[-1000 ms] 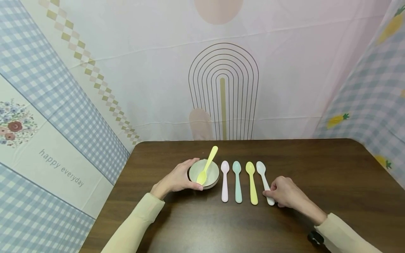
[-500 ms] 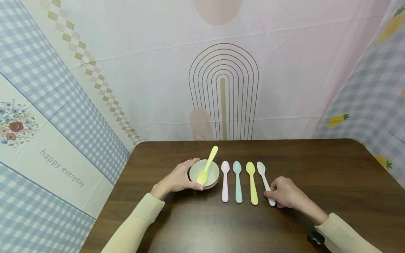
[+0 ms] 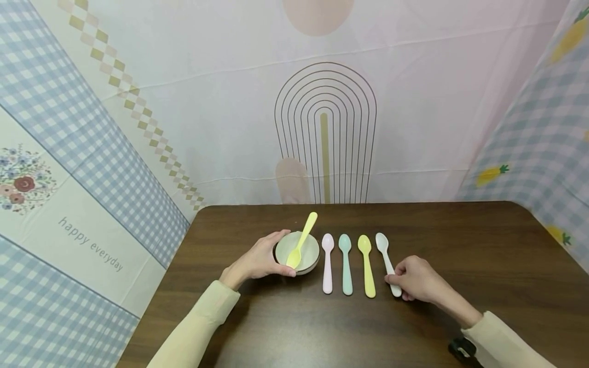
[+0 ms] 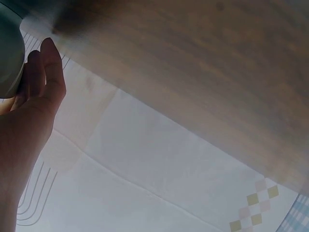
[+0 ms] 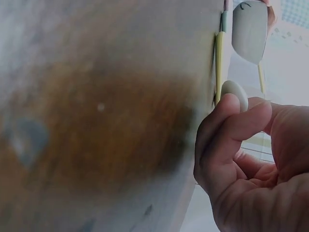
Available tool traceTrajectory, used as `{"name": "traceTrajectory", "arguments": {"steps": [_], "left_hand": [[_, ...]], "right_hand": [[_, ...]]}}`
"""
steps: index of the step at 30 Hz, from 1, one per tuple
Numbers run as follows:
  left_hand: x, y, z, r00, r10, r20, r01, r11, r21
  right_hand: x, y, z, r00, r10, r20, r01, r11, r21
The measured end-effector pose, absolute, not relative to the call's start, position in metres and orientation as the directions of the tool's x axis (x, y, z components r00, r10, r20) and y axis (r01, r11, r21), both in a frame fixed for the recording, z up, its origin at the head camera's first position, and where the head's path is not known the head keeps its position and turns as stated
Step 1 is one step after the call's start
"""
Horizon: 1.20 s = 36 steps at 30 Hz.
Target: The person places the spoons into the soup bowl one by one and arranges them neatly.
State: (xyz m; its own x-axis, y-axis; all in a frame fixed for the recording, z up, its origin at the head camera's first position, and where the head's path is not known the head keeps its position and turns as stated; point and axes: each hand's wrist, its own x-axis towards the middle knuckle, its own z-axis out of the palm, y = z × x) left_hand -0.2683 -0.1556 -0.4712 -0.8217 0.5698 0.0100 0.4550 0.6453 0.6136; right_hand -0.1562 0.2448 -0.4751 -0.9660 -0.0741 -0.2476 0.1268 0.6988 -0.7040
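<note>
**Right hand on the white spoon, left hand round the bowl**

The dark wooden table (image 3: 460, 245) fills the lower part of your head view, backed by patterned cloth walls (image 3: 184, 102) on three sides.

Your left hand (image 3: 257, 260) cups the small pale bowl (image 3: 309, 258) from its left side: the fingers curl round the far rim and the thumb lies along the near edge. From the left wrist view you see only fingertips against the bowl's wall (image 4: 9, 53). In the bowl a light yellow spoon (image 3: 302, 239) leans, its scoop down inside and its handle pointing up and away to the right, over the far rim.

Your right hand (image 3: 414, 281) rests on the table at the right end of the spoon row. Its thumb and forefinger are curled in and pinch the handle end of the white spoon (image 3: 385, 258); the right wrist view shows that rounded end (image 5: 235, 92) clamped between the fingertips. The white spoon lies flat on the wood, its long axis running nearly straight away from you with a slight lean, the scoop at the far end and tilted a little left.

To its left lie three more spoons, parallel, scoops away from you: a yellow spoon (image 3: 366, 266), a mint green spoon (image 3: 345, 263) and a pink spoon (image 3: 327, 263), the last just beside the bowl.
</note>
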Motion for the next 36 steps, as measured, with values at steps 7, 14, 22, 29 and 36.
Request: {"name": "traceTrajectory", "arguments": {"steps": [7,14,22,29,36], "left_hand": [[-0.268,-0.155,-0.471,-0.816,0.578,0.018,0.465,0.638,0.614],[-0.267,-0.155,-0.472,-0.815,0.579,0.021,0.466,0.634,0.617],[-0.267,-0.155,-0.472,-0.818,0.575,0.019,0.459,0.632,0.624],[-0.266,-0.156,-0.47,-0.817,0.576,0.021,0.462,0.632,0.622],[-0.266,-0.155,-0.469,-0.817,0.576,0.018,0.458,0.63,0.627]], "right_hand": [[-0.154,0.244,-0.476,-0.962,-0.076,-0.261,0.149,0.654,-0.742],[-0.151,0.243,-0.473,-0.967,-0.079,-0.244,0.139,0.637,-0.759],[-0.148,0.242,-0.461,-0.965,-0.123,-0.23,0.121,0.568,-0.814],[-0.147,0.24,-0.455,-0.958,-0.178,-0.224,0.101,0.52,-0.848],[-0.147,0.239,-0.45,-0.951,-0.211,-0.227,0.104,0.473,-0.875]]}}
